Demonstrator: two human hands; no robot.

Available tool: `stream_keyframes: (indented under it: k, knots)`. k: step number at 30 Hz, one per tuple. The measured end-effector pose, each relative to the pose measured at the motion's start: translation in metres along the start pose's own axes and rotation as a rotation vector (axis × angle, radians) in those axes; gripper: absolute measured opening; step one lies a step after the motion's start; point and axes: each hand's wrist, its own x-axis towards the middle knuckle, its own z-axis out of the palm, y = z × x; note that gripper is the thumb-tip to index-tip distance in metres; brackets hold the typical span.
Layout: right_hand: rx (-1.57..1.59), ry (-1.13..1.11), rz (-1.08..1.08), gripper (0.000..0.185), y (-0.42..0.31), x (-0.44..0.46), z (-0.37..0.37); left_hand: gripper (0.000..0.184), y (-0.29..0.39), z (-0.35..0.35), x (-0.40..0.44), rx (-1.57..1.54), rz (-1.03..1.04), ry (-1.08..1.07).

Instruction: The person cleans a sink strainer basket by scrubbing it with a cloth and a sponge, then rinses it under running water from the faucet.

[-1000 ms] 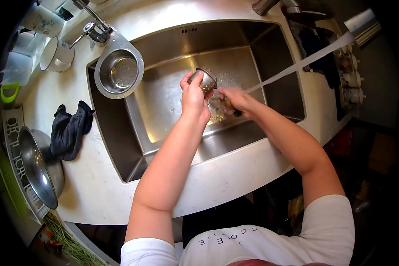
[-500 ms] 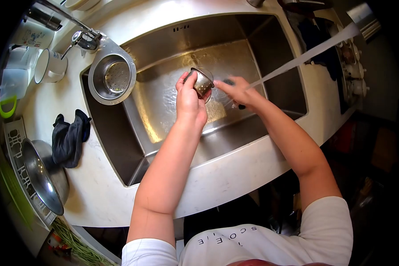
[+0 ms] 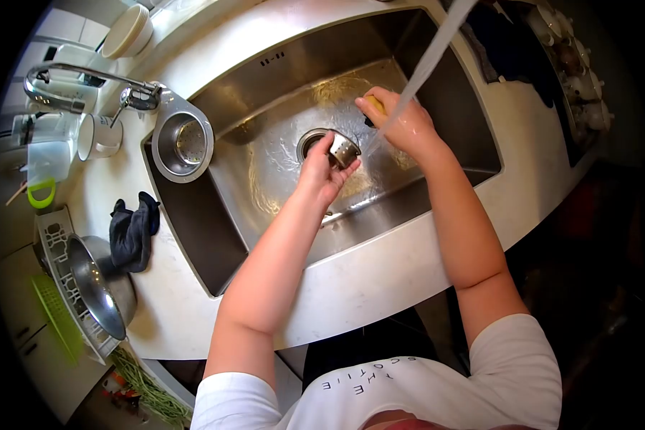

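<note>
My left hand [image 3: 323, 175] is closed around a small metal sink strainer [image 3: 346, 150] with a perforated side, tilted above the drain [image 3: 309, 142]. To the right and farther back, my right hand [image 3: 403, 123] grips a sponge [image 3: 373, 106], with yellow and a dark part showing between the fingers. A stream of water [image 3: 426, 64] comes down from the upper right beside my right hand. The two hands are apart. Below them is the wet floor of the steel sink [image 3: 265, 168].
At the sink's left edge sits a perforated metal cup drainer [image 3: 183, 143], with a faucet [image 3: 140, 99] behind it. A white mug [image 3: 100, 136], dark cloth [image 3: 132, 233] and steel bowl [image 3: 100, 287] stand on the left. Cups [image 3: 588, 82] lie at the far right.
My right hand has moved away from the strainer, and the sponge's yellow now shows. My left hand has shifted slightly right and down with the strainer. The view has turned somewhat.
</note>
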Motion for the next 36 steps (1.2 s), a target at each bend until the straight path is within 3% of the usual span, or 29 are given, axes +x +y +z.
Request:
stream_keyframes:
  k: [4,14,19,20,24,36]
  knots:
    - [0.02,0.01,0.002,0.046,0.011,0.008,-0.006,0.039,-0.027,-0.011,0.026,0.107,-0.239,0.147]
    - [0.158,0.055,0.019,0.046,0.018,0.012,-0.009,0.036,-0.058,0.002,0.123,0.408,-0.168,0.172]
    - [0.243,0.025,0.004,0.045,0.015,0.011,-0.015,0.042,-0.055,0.0,0.122,0.511,-0.219,0.291]
    - [0.251,0.029,0.005,0.045,0.015,0.011,-0.015,0.039,-0.052,-0.004,0.119,0.461,-0.245,0.203]
    - [0.278,0.074,-0.015,0.041,0.015,0.013,-0.009,0.034,-0.045,0.003,0.083,0.356,-0.149,0.27]
    - [0.258,0.053,-0.05,0.04,0.011,0.011,-0.014,0.041,-0.041,0.003,0.07,0.371,-0.251,0.126]
